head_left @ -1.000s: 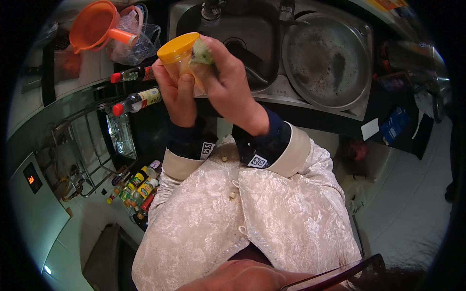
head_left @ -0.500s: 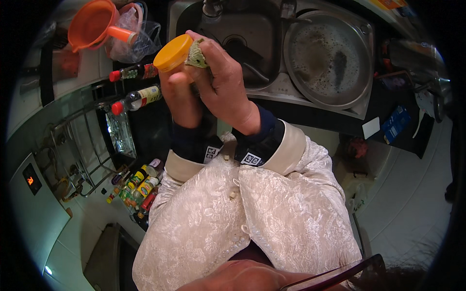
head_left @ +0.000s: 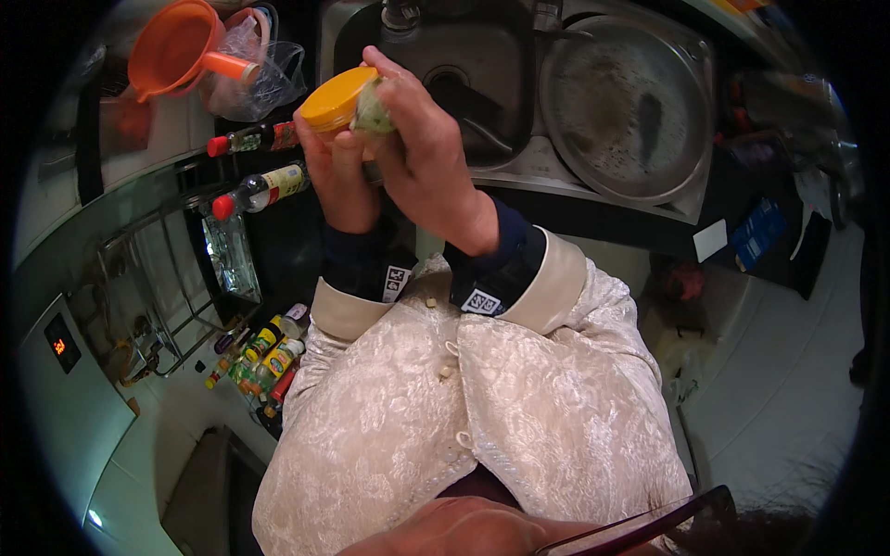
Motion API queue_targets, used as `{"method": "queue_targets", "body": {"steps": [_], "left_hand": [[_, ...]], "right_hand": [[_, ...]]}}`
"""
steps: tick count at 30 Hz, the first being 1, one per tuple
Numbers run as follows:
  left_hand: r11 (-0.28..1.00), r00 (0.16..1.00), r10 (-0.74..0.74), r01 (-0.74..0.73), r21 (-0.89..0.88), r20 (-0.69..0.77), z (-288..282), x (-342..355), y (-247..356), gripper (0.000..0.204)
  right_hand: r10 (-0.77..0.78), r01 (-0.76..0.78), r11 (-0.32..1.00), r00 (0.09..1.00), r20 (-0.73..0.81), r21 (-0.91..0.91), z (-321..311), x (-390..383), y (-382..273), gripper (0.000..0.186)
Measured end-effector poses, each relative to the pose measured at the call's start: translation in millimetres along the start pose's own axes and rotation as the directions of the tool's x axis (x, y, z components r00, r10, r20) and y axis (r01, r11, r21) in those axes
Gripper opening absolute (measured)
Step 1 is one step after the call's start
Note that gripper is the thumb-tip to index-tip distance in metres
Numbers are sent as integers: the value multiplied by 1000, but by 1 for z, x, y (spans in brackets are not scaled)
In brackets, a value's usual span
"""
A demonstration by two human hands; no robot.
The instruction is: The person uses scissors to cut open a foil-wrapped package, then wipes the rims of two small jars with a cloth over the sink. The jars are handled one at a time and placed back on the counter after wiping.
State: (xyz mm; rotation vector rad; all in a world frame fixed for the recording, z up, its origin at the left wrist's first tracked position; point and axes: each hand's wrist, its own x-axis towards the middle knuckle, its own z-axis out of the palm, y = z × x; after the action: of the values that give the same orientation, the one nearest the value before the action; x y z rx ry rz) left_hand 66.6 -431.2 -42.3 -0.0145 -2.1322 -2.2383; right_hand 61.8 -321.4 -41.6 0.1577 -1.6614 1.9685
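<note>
The yellow-lidded jar (head_left: pixel 345 104) has tipped further since a second ago, its lid now turned up and to the left and its long axis slanting down toward the right. It sits in front of the sink (head_left: pixel 482 65), above the tabletop edge. The left hand (head_left: pixel 336 171) grips it from below; the right hand (head_left: pixel 422 153) wraps it with a green sponge (head_left: pixel 374 111), so the jar's body is mostly hidden.
</note>
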Motion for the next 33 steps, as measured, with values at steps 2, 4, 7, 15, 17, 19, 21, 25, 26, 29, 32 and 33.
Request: {"method": "queue_targets", "body": {"steps": [2, 4, 7, 15, 17, 19, 21, 25, 26, 29, 32, 33], "left_hand": [[995, 1000, -22, 22, -101, 3, 0, -4, 0, 74], [973, 998, -47, 52, -227, 29, 2, -8, 0, 79], [955, 997, -77, 81, -285, 28, 2, -9, 0, 80], [995, 995, 99, -98, 34, -14, 0, -7, 15, 80], [997, 994, 73, -71, -28, 81, -2, -12, 17, 80], [998, 994, -3, 9, -56, 108, -6, -13, 15, 84], [975, 987, -145, 155, -162, 70, -7, -12, 9, 84], [937, 961, -260, 229, -263, -90, -8, -6, 0, 66], [905, 957, -273, 220, -365, -100, -8, -4, -2, 64], [953, 972, -218, 194, -231, -83, -8, -1, -2, 65], [880, 956, -289, 243, -409, -54, -9, -1, -3, 68], [832, 947, -320, 265, -487, -33, -9, 0, -4, 68]], "right_hand": [[220, -227, 967, 973, 68, 113, -5, 1, 1, 18], [430, -455, 819, 890, 151, 350, -10, 8, 7, 12], [498, -541, 734, 840, 215, 411, -12, 12, 7, 8], [293, -297, 954, 952, 84, 31, -8, 7, -7, 12], [545, -594, 665, 801, 249, 453, -13, 13, 4, 5], [575, -620, 690, 783, 238, 373, -15, 11, 9, 5], [559, -572, 609, 801, 214, 550, -13, 7, 10, 6], [327, -337, 908, 942, 79, 248, -4, -3, 2, 8], [216, -223, 964, 974, 63, 143, 2, -7, -2, 13], [-84, 110, 958, 991, 108, -263, 7, -9, -1, 22], [158, -159, 987, 986, 58, 6, 9, -6, 11, 15], [289, -297, 949, 953, 91, 104, 7, -6, 15, 15]]}}
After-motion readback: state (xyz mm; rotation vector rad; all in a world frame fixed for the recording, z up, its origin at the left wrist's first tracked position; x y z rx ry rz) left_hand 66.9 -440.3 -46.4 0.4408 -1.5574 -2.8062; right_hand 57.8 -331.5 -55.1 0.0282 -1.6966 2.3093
